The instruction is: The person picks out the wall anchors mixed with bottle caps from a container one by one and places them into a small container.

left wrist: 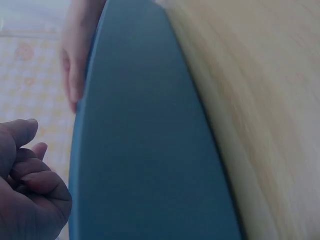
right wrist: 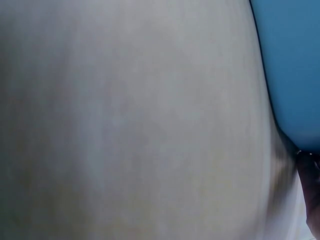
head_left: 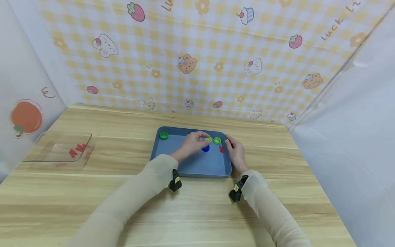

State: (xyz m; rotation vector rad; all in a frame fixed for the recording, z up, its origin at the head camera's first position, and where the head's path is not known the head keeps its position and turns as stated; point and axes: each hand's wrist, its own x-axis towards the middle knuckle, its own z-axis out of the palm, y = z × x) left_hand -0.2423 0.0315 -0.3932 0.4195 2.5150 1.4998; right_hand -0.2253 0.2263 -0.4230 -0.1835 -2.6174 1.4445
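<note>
A shallow blue-grey tray [head_left: 202, 168] lies on the table, its long near wall filling much of the left wrist view. My left hand [head_left: 192, 143] reaches over it, thumb and forefinger closing on a yellow-green bottle cap [head_left: 208, 139]; the other fingers are curled in the left wrist view. Just to the right sits a second yellow-green cap [head_left: 217, 141]. A blue cap [head_left: 205, 148] lies below the left fingertips, and a small red piece [head_left: 221, 149] near the right wall. My right hand [head_left: 236, 153] holds the tray's right rim.
A dark green cap [head_left: 164, 136] sits in the tray's far left corner. Farther left on the wooden table [head_left: 271, 212] stands a clear plastic container [head_left: 50, 160] with several red pieces [head_left: 73, 153]. A patterned cloth [head_left: 216, 85] hangs behind the table.
</note>
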